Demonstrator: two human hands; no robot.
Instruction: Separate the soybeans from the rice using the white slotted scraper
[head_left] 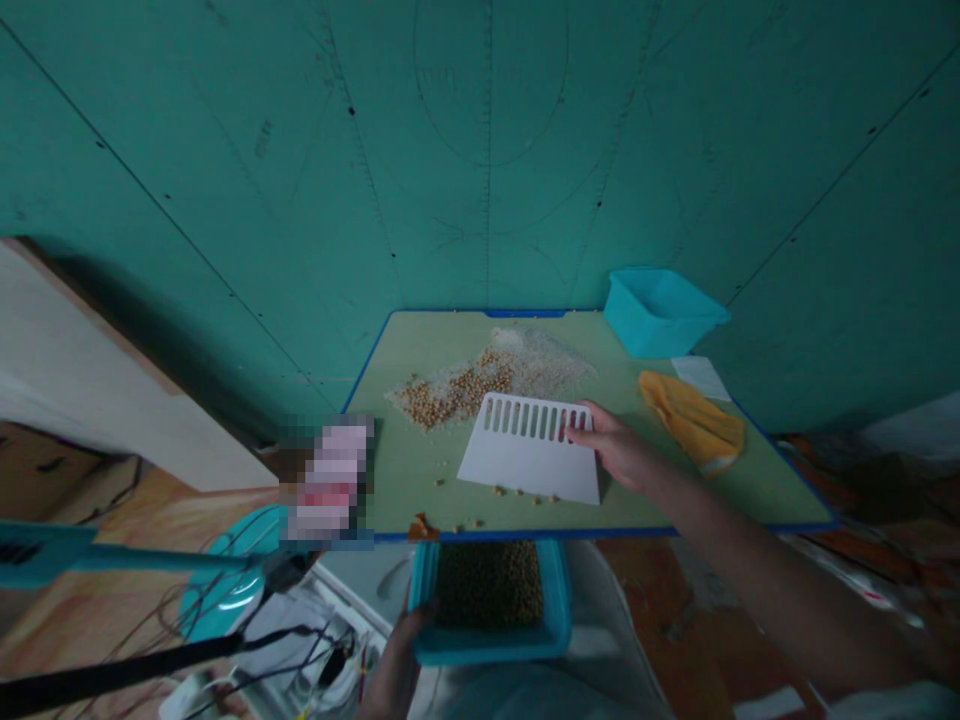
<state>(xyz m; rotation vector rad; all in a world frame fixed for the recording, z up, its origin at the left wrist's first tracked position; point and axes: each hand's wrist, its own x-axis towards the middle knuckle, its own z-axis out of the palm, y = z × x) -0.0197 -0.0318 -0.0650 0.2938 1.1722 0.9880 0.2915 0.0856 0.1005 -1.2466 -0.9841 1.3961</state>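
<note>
Smooth, matt white plastic in the slotted scraper (529,462). Teal plastic with a faint sheen in the tray (487,648) and the bin (652,325). Dull, granular fill of seeds (489,585) inside the tray; dry, pebbly seeds and fine white grains in the heap (465,385). Soft, creased yellow cloth (694,420) beside thin white paper (701,375). Pale green tabletop (420,470) smooth and matt, rimmed in blue. Matt green board (480,150) behind.
</note>
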